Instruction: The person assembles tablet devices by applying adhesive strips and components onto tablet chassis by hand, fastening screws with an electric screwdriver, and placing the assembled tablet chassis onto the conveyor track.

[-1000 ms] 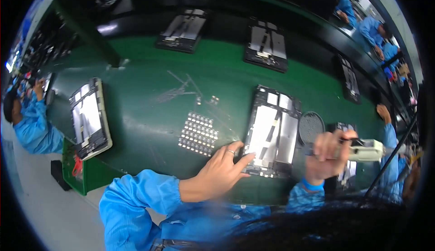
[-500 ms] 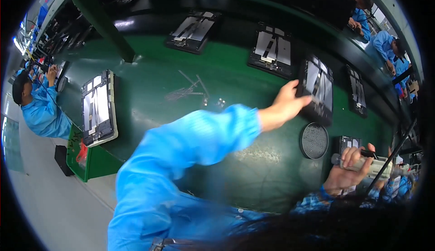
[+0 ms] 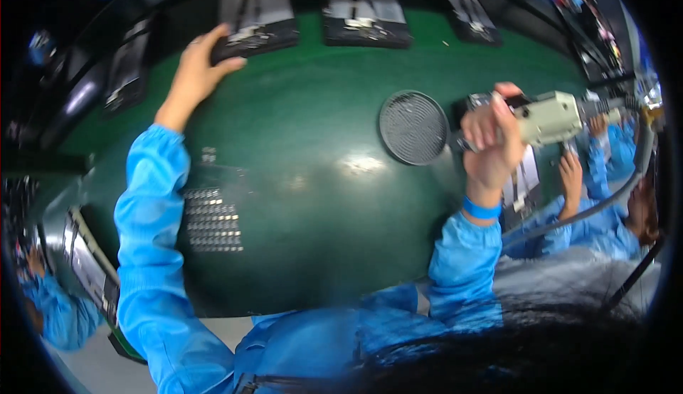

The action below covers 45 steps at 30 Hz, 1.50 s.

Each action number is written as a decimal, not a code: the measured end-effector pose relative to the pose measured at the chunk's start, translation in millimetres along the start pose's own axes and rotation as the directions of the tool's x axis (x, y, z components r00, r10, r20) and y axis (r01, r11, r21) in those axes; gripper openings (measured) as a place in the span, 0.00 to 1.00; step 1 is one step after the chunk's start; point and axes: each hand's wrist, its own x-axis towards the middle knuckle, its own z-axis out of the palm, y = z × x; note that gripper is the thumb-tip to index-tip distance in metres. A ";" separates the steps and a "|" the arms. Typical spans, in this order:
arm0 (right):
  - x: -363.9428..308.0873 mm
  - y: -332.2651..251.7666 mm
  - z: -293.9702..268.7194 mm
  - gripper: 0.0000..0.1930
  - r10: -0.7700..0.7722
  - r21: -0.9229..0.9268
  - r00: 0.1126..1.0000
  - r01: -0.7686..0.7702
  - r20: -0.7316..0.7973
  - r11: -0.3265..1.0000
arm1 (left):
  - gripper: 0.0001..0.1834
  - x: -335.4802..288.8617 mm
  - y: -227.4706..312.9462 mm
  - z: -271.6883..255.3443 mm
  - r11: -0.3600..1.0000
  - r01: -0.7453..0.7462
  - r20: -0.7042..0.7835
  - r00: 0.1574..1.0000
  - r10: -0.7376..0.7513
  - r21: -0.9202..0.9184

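My left hand has its thumb and fingers spread at the near left corner of an opened tablet-like device, whose grey battery packs show. The fingertips come up to its edge; whether they touch it I cannot tell. My right hand is wrapped round a cream electric screwdriver, held sideways with its dark front end pointing left. Just left of that end lies a round black ridged dish. Partly hidden below the right hand is another opened device.
More opened devices, one at the back middle, one at the back right and one at the left, line the green table. Blurred rows of small pale pieces lie by my left sleeve. A co-worker's hand is at right.
My view has swung right. My left hand has come away from the device it was handling, which now lies in the back row. My right hand still grips the screwdriver.
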 end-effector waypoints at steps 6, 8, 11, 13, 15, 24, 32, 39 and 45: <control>6.5 20.4 -24.1 0.10 -0.124 -0.022 0.987 0.123 -0.106 0.992 | 0.33 10.3 34.4 4.7 0.756 0.257 0.032 0.954 -0.298 -0.602; 9.1 26.5 -26.0 0.10 -0.154 -0.030 0.981 0.151 -0.115 0.988 | 0.29 17.4 18.9 5.4 0.365 0.427 0.167 0.808 -0.566 -0.827; 11.4 31.6 -27.9 0.10 -0.198 -0.042 0.972 0.194 -0.129 0.980 | 0.17 9.9 -0.4 -15.7 0.098 0.471 0.402 0.829 -0.388 -0.877; 12.4 30.3 -28.8 0.10 -0.194 -0.051 0.971 0.189 -0.137 0.981 | 0.19 -8.0 17.3 -27.7 0.125 0.425 0.344 0.845 -0.408 -0.896; 14.1 33.6 -34.7 0.10 -0.186 -0.066 0.971 0.177 -0.152 0.982 | 0.22 -28.9 44.7 -33.8 0.161 0.385 0.270 0.837 -0.476 -0.909; 13.9 33.9 -30.3 0.09 -0.133 -0.032 0.983 0.130 -0.123 0.991 | 0.43 -192.7 177.7 -65.5 0.188 0.569 0.403 0.743 -0.533 -0.800; 13.2 38.3 -32.3 0.09 -0.094 -0.059 0.988 0.087 -0.124 0.994 | 0.42 -231.3 203.5 -38.8 0.135 0.643 0.554 0.733 -0.396 -0.754; 13.7 57.9 -21.3 0.08 -0.031 0.000 0.995 0.031 -0.100 1.000 | 0.41 -228.4 199.5 -66.5 0.654 0.608 0.430 0.789 -0.439 -0.450; 7.5 54.2 -60.2 0.15 -0.100 -0.166 0.995 0.097 -0.010 0.981 | 0.29 -181.6 136.4 -104.2 0.982 0.171 0.313 0.939 -0.140 -0.075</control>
